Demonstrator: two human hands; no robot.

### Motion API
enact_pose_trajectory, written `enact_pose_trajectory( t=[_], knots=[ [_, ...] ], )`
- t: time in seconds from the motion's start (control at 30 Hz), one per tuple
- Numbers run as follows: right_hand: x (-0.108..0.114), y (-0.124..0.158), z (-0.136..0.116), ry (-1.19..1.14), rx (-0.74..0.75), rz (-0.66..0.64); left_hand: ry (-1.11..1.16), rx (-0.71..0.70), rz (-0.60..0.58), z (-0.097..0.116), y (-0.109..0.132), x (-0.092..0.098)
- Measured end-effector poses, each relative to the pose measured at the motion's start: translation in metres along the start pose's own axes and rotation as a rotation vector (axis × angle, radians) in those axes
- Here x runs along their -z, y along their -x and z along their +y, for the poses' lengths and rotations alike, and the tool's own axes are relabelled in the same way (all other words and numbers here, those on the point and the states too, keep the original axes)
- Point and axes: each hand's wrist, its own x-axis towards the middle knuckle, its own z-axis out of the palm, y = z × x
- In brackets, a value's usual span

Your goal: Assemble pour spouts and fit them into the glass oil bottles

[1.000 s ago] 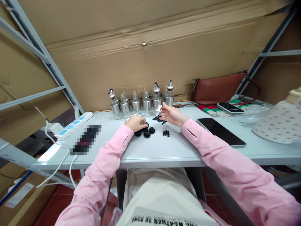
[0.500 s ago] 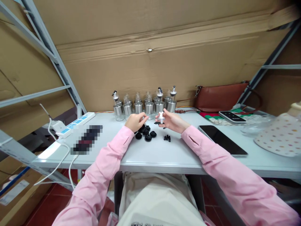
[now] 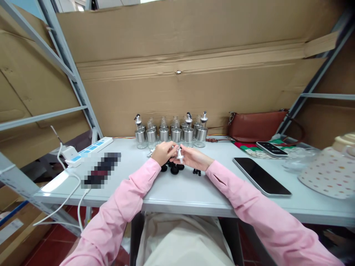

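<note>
A power strip (image 3: 90,150) lies by the table's left edge. Near the middle, my left hand (image 3: 163,152), fingers curled, pinches a small white spout (image 3: 179,155) that my right hand (image 3: 192,158) also pinches, just above the black caps (image 3: 174,170) and before the bottles (image 3: 172,133) along the back edge. A dark tablet (image 3: 260,176) lies toward the right edge.

Power strip (image 3: 90,150) left; brown bag (image 3: 256,126), dark tablet (image 3: 260,176) right.

Storeroom workbench: metal racking (image 3: 69,70), cardboard sheets (image 3: 194,85).
</note>
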Motion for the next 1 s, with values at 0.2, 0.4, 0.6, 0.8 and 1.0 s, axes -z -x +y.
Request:
enact_pose_trajectory(
  t=[0.2,0.4,0.6,0.8,1.0],
  knots=[
    [-0.004,0.004,-0.004,0.014,0.017,-0.046,0.029,0.175,-0.017,0.009,-0.001,0.006],
    [0.0,0.006,-0.007,0.034,0.029,-0.055,0.108,0.21,0.031,0.005,0.001,0.003],
    [0.006,0.007,-0.012,0.013,0.007,-0.059,0.076,-0.08,0.222,0.006,0.004,0.0],
    [0.003,0.006,-0.009,0.036,0.051,-0.095,0.092,-0.093,0.143,0.008,0.003,-0.001],
    [0.006,0.006,-0.006,0.1,0.038,-0.112,0.116,0.008,0.017,0.005,0.003,-0.002]
  ],
)
